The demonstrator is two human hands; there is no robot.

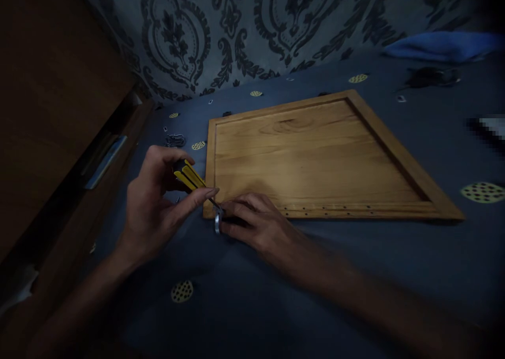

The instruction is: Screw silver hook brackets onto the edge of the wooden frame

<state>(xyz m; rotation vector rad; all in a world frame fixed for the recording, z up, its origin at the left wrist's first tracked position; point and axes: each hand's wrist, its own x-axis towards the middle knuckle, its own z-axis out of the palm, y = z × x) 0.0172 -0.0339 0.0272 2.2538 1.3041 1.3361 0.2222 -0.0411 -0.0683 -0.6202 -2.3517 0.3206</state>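
Note:
A wooden framed panel [288,154] lies on the blue cloth, with a row of small dark holes along its near edge. My left hand [158,201] is closed around a screwdriver [189,174] with a yellow and black handle, its shaft slanting down toward the panel's near left corner. At that corner sits a small shiny curved metal piece [218,221]; its exact kind I cannot make out. The fingers of my right hand [256,219] are bent against this piece and the panel's near edge, and they hide part of both. The screwdriver's tip meets the metal piece.
Beyond the panel's left end, a small bundle of dark metal parts [175,140] rests on the cloth [252,296]. A dark object [432,78] and a blue cloth bundle [442,46] lie at the back right. Brown wooden furniture [59,85] borders the left side.

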